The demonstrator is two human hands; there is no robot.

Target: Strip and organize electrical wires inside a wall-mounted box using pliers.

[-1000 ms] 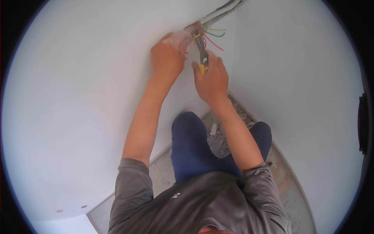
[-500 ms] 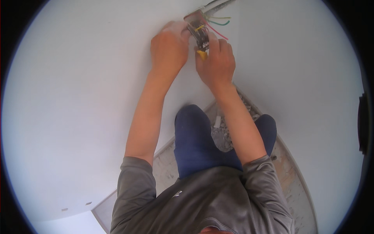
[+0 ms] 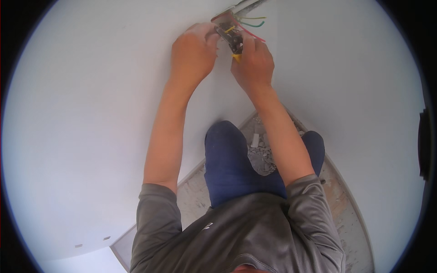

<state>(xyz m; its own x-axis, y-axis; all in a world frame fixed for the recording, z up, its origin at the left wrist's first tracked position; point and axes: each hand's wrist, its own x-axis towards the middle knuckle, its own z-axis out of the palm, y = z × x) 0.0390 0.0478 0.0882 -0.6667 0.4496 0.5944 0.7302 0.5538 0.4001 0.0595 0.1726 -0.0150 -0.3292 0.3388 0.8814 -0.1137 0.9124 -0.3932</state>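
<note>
My right hand [image 3: 255,66] is wrapped round a dark-jawed wire stripper [image 3: 235,43] with yellow handles. The tool tilts up and left toward a reddish-brown wall box [image 3: 223,18]. Beside the jaws, my left hand [image 3: 195,49] is closed, its fingertips pinched near the tool's tip. What those fingers hold is too small and hidden to make out. From the box, a red wire [image 3: 255,36] and a green wire [image 3: 254,25] stick out to the right, with a yellowish wire [image 3: 255,18] just above them.
White walls [image 3: 91,113] meet in a corner behind the box. Grey conduit [image 3: 246,6] runs upward from it. Rubble [image 3: 261,154] lies on the floor between my knees, along the skirting [image 3: 346,186]. Two small wall openings [image 3: 106,238] show at lower left.
My left hand has shifted slightly left and up. The wire stripper and my right hand have also risen a little, and less of the yellow handle shows.
</note>
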